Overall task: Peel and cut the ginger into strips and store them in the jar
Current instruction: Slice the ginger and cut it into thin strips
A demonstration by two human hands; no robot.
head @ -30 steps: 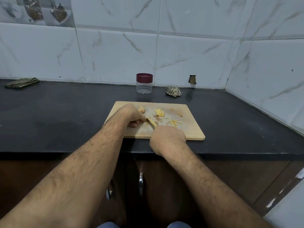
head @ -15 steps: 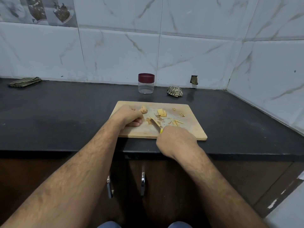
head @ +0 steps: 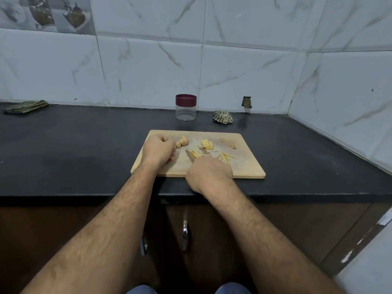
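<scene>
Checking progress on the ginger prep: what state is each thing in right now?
jar: lid on, empty, upright.
ginger chunk: uncut.
ginger slices: stacked flat.
ginger strips: cut, on cutting board.
left hand: fisted, empty.
right hand: gripping knife.

Black worktop (head: 84, 145) runs under a white marble-look tile wall (head: 148, 71). Folded striped cloth (head: 25, 106) far out to the left of the left hand (head: 158, 150), at the wall. Crumpled striped cloth (head: 222, 120) beyond the right hand (head: 209, 174), near a broken hole in the tile (head: 246, 102). Brown cabinet doors with metal handles (head: 185, 235) below the hands.
</scene>
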